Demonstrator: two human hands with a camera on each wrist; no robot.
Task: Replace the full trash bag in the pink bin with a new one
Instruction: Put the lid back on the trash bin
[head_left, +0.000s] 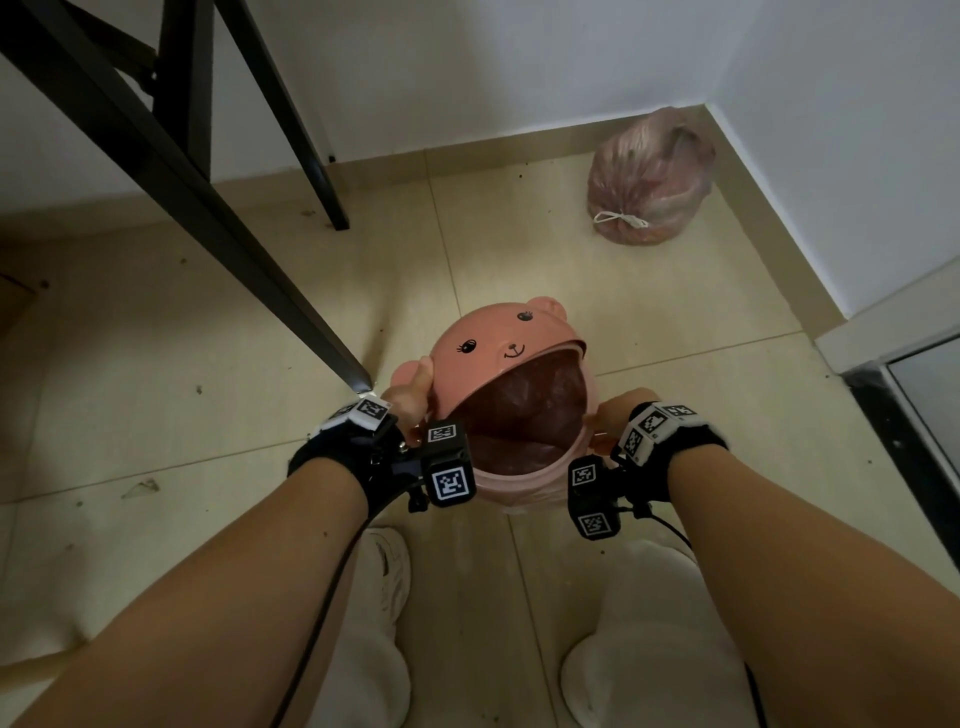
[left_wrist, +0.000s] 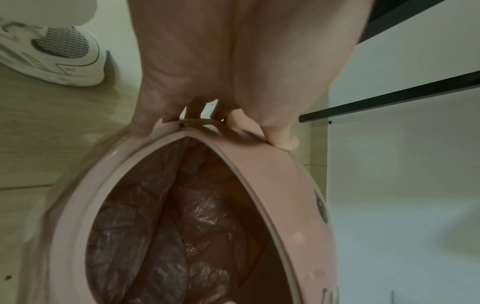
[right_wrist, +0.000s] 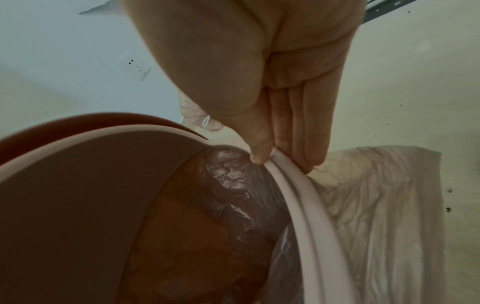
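Liner plastic (right_wrist: 228, 172) is already sitting inside the pink bin (head_left: 519, 483), crumpled against the inner wall, and its edge is hanging over the rim (right_wrist: 293, 185) on the outside. The tied full bag (head_left: 649, 182) is lying in the corner of the floor, well apart from the bin, so the old bag seems to be out and the work now is probably fitting the new one and closing up.

The left hand (head_left: 413, 395) is gripping the bear-face lid (head_left: 493, 343) near its hinge, thumb on top, fingers curled around the edge. The right hand (head_left: 613, 415) is pinching the rim on the other side, thumb inside on the plastic, fingers outside (both grips are narrow and holding something).

What could go wrong: the lid is standing half open above the mouth, and if it is coming down while the liner is loose, it may be catching the film and pulling it into the bin. The thin plastic may also be slipping from under the right thumb, because the overhang looks uneven. The bin is light, so pressing on one side only could be tipping it.
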